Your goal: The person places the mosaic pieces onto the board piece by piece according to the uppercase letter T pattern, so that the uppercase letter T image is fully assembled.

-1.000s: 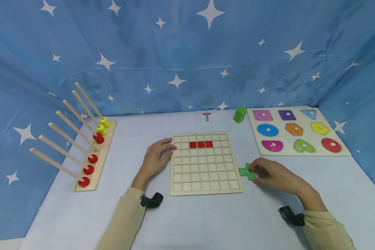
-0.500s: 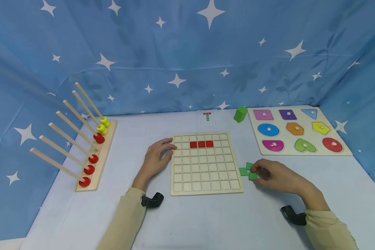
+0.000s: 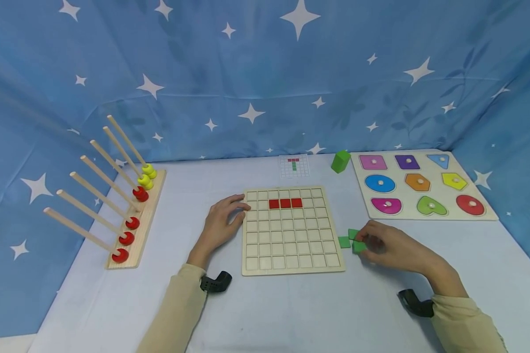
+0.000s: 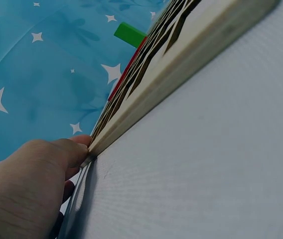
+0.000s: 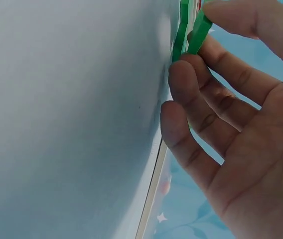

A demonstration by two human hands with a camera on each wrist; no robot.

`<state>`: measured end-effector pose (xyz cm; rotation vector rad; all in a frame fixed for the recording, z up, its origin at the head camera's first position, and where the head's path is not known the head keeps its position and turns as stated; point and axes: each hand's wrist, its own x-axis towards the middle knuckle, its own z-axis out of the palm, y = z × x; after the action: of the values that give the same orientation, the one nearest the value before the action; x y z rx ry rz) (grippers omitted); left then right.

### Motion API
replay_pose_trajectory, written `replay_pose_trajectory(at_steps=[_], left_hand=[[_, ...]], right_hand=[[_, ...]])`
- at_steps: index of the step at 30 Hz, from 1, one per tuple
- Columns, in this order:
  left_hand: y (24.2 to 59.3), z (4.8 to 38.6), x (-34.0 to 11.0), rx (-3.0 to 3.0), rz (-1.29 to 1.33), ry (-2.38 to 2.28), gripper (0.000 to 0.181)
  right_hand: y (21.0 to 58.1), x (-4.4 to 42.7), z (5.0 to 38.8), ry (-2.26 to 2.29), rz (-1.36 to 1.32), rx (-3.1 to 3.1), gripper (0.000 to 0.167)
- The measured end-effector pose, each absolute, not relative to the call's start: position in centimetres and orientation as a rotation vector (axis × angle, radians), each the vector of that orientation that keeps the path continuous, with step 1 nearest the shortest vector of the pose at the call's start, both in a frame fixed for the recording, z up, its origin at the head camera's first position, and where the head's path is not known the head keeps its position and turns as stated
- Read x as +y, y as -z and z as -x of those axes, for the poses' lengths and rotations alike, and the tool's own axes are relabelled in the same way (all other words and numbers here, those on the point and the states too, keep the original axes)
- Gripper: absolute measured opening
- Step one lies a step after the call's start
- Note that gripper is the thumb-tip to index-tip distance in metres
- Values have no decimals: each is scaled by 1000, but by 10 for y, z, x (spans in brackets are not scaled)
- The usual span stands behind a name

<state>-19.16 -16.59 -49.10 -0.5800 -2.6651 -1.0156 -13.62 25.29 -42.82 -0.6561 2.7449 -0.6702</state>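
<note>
My right hand (image 3: 393,247) pinches a green square tile (image 5: 200,32) between thumb and fingertip; in the right wrist view the tile is tilted and slightly raised. Two more green tiles lie beside it on the table, one near the board's right edge (image 3: 344,242) and one just behind (image 3: 352,234). My left hand (image 3: 221,221) rests at the left edge of a wooden grid board (image 3: 291,272), fingertips touching its rim with relaxed fingers. Three red tiles (image 3: 285,203) sit in a row in the board's second row of cells.
Behind the board lies a small pattern card (image 3: 294,166) with a red and green T. A green block (image 3: 340,161) stands beside it. A knobbed shape puzzle (image 3: 402,186) lies back right. A peg rack (image 3: 147,211) with red and yellow beads stands left. A starry curtain (image 3: 265,73) hangs behind.
My right hand has shifted slightly to the right and closed its thumb and finger on the nearest green tile, which now tilts up. The left hand and board stay put.
</note>
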Motion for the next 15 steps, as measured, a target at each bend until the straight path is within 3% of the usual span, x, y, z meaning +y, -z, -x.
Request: replay_pose_trajectory(at_steps=[15], left_hand=[[491,192,-165,-2670,568,1012,17]], right_hand=[[425,247,143,764,695,2763,31]])
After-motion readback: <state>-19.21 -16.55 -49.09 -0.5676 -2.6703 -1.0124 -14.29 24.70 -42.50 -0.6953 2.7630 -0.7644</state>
